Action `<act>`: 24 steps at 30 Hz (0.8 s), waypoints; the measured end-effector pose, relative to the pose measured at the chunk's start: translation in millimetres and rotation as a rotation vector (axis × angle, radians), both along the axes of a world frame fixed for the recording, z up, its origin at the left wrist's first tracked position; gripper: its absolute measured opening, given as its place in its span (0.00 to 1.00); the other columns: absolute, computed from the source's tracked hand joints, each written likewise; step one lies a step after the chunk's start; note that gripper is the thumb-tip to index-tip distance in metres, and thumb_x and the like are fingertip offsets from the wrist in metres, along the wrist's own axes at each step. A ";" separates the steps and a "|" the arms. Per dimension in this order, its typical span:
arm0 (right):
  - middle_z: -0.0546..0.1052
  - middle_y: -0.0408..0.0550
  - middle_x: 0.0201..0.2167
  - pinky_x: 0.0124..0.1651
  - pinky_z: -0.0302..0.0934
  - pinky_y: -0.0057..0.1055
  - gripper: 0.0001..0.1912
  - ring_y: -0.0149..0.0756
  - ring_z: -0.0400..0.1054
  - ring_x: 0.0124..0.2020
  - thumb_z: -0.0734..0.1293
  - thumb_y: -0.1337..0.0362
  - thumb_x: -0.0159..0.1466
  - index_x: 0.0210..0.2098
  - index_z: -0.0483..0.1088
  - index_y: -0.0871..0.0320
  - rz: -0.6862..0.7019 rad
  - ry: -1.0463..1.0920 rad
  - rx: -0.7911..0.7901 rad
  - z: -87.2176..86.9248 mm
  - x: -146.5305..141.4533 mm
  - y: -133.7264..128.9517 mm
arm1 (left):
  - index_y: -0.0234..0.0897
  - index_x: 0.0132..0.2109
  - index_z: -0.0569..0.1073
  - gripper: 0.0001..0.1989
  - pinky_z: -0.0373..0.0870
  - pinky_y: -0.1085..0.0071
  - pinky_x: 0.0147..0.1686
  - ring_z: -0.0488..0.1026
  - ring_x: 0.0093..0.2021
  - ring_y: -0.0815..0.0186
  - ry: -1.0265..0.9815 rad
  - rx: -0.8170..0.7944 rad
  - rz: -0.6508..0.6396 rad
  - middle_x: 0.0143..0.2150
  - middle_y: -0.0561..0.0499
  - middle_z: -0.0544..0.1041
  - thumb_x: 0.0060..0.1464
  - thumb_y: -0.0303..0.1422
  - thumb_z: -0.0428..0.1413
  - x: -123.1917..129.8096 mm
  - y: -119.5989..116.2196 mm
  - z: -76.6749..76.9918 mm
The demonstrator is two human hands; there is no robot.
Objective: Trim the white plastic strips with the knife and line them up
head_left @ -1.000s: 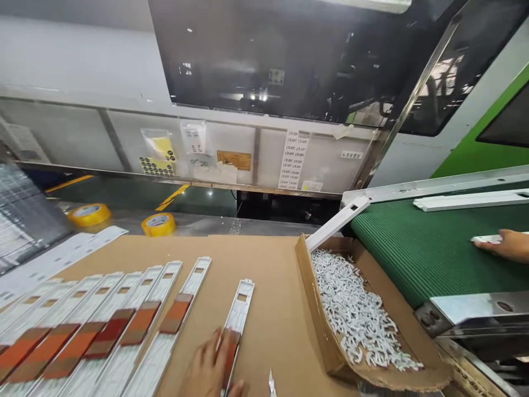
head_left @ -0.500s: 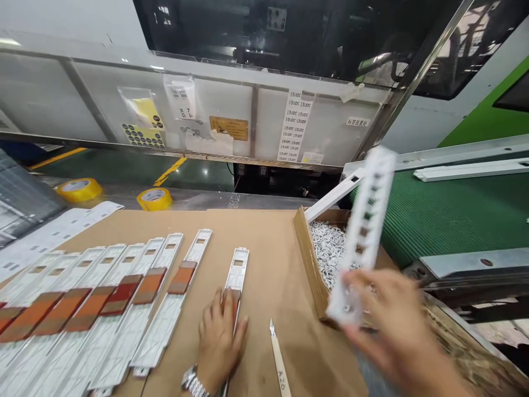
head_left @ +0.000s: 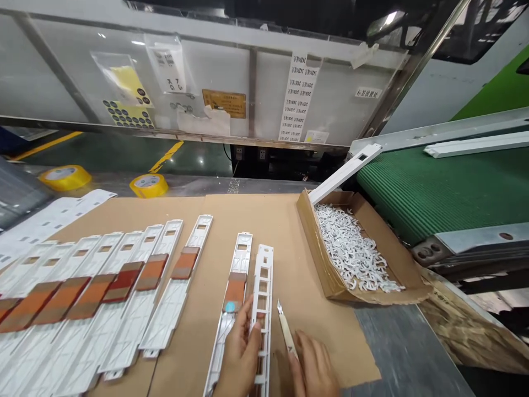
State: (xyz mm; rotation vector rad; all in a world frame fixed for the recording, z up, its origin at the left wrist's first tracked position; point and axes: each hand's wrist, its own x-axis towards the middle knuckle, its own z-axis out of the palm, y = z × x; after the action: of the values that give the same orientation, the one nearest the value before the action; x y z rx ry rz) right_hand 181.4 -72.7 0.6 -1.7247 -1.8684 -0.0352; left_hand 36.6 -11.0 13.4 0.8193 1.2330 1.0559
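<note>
Left hand (head_left: 239,355) at a white lattice strip (head_left: 263,298), craft knife (head_left: 285,331) by the right hand (head_left: 314,368)

On the cardboard sheet (head_left: 264,220), a row of orange-padded white strips (head_left: 152,273) lies leftmost, then a lone padded strip (head_left: 235,292) touching the left hand, whose half-open fingers press against the lattice strip just beside it. The knife lies to the right, its handle at the right hand's curled fingers; whether they grip it cannot be told. Further right, a cardboard box (head_left: 318,248) of white clips (head_left: 351,256) sits before a green conveyor belt (head_left: 433,198).

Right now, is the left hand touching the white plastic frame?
Touching: the head view shows the left hand with fingers pressed on the edge of the white plastic frame.
</note>
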 end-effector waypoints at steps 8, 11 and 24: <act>0.73 0.51 0.33 0.31 0.68 0.32 0.13 0.40 0.72 0.33 0.52 0.59 0.68 0.44 0.63 0.56 -0.077 -0.021 -0.309 -13.8 23.4 9.1 | 0.33 0.60 0.57 0.23 0.56 0.61 0.58 0.58 0.60 0.60 0.512 0.244 -0.084 0.59 0.39 0.61 0.60 0.36 0.40 21.9 -21.1 -27.4; 0.72 0.50 0.34 0.33 0.68 0.28 0.12 0.36 0.72 0.34 0.52 0.60 0.68 0.45 0.63 0.55 -0.080 0.131 -0.364 -3.2 41.3 12.6 | 0.35 0.64 0.50 0.26 0.59 0.60 0.54 0.58 0.59 0.58 0.824 0.412 -0.063 0.60 0.38 0.58 0.59 0.28 0.39 32.1 -33.9 -34.3; 0.73 0.52 0.49 0.44 0.68 0.30 0.20 0.37 0.69 0.49 0.51 0.63 0.69 0.58 0.59 0.56 0.054 0.022 -0.318 41.9 50.1 74.0 | 0.28 0.59 0.61 0.31 0.53 0.57 0.55 0.56 0.61 0.51 1.478 0.898 -0.318 0.61 0.40 0.63 0.50 0.40 0.50 27.5 16.8 -4.0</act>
State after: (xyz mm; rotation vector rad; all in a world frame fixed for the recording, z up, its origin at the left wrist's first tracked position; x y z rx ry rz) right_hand 231.5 1.3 42.4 -1.8696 -1.9863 0.3175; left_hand 64.1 5.7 9.4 2.6904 1.6309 0.5988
